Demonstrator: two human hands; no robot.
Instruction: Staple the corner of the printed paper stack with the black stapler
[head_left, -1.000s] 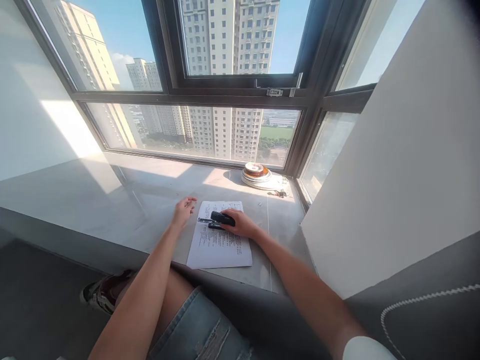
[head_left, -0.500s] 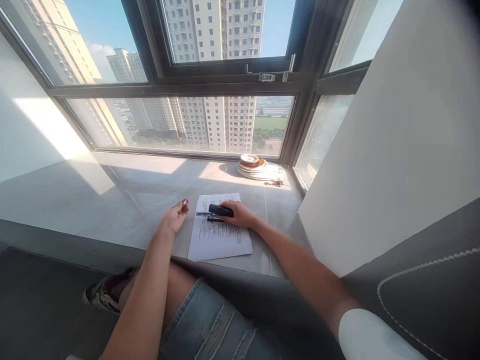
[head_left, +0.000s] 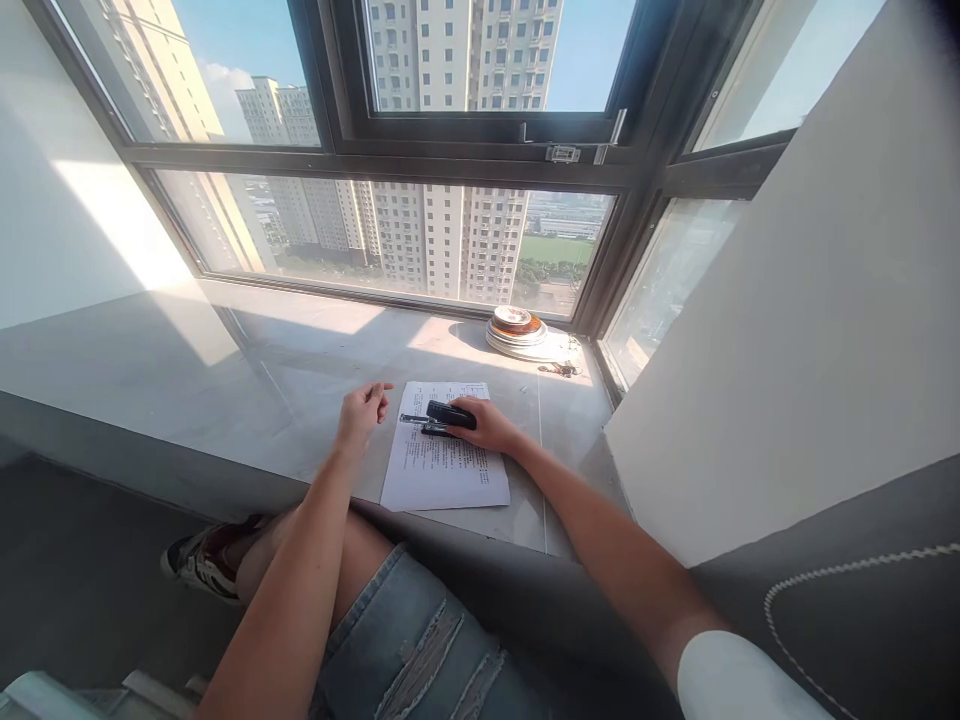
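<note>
My right hand [head_left: 484, 424] grips a black stapler [head_left: 450, 414] above the printed sheets [head_left: 446, 487]. The stapler is opened up, its metal staple tray sticking out to the left from under the black top. Just left of the paper, my left hand [head_left: 364, 413] is raised with the fingers curled in and the index finger pointing toward the stapler. What it pinches, if anything, is hidden by the fingers. The paper lies flat on the grey window ledge [head_left: 315, 400], close to its front edge.
Stacked plates [head_left: 517, 335] stand near the window at the back right, with a small dark chain-like item [head_left: 559, 370] in front of them. A white wall [head_left: 750, 330] bounds the ledge on the right. A beaded cord [head_left: 855, 566] hangs at the lower right.
My left hand has turned from palm up to palm down and come slightly nearer the stapler. The small whitish piece at its fingertips is out of sight. My right hand keeps the stapler.
</note>
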